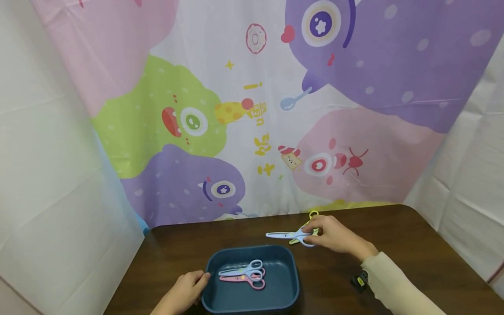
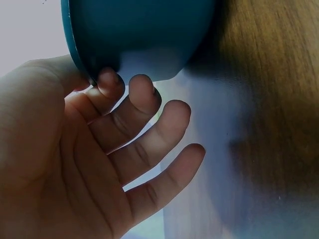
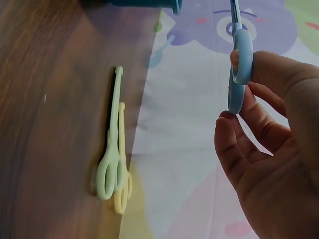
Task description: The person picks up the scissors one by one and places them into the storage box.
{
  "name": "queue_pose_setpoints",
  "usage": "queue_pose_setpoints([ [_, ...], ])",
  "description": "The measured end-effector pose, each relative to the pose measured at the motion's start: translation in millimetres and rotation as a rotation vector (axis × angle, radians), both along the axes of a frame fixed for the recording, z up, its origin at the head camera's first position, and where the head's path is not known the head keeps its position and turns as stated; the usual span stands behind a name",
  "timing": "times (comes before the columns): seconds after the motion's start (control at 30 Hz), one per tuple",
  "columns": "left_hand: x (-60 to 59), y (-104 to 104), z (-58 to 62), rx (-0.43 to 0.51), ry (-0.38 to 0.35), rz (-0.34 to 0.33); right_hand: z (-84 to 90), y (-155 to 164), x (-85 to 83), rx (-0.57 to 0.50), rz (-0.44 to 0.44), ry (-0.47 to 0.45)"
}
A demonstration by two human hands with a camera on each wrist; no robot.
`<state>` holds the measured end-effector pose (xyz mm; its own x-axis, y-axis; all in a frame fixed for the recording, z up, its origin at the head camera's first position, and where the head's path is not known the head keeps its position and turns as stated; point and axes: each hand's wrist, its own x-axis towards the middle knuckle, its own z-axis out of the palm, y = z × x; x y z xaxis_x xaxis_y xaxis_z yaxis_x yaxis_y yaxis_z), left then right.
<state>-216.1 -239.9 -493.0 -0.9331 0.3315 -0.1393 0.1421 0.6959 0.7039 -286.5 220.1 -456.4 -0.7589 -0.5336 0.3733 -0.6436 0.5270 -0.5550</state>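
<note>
Closest to us, our left hand (image 1: 185, 288) rests against the near left corner of the teal tray (image 1: 289, 291). In the left wrist view the fingers (image 2: 149, 94) are spread and fairly straight, tips touching the tray's outer wall rather than gripping it, so we'd say it's just bracing the tray so it doesn't slide on the dark wooden table (image 1: 413, 245). Inside the tray two kids' scissors lie side by side, a blue pair (image 1: 243, 270) and a pink pair (image 1: 246, 280) just touching it, both flat on the bottom.

A bit further out, our right hand (image 1: 334, 236) is pinching the handle of a light blue pair of scissors (image 1: 285, 235). The right wrist shot shows fingers (image 3: 234, 134) and thumb curled around the blue handle loop (image 3: 238, 74), blade pointing away. Hard to tell from the head view whether that blade is off the table or still lying on it.

Right next to them a yellow-green pair (image 3: 113, 159) lies flat on the wood, untouched. Behind the table hangs a cartoon monster backdrop (image 1: 252, 109).
</note>
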Motion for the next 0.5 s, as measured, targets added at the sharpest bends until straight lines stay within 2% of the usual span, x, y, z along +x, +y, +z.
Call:
queue_pose_setpoints([
  [0.3, 0.2, 0.8, -0.2, 0.0, 0.021, -0.021, -0.6, -13.7, 2.0, -0.014, 0.033, -0.017],
  [0.5, 0.3, 0.9, -0.1, 0.004, 0.01, -0.006, -0.4, -22.6, 4.5, -0.008, 0.037, -0.06],
])
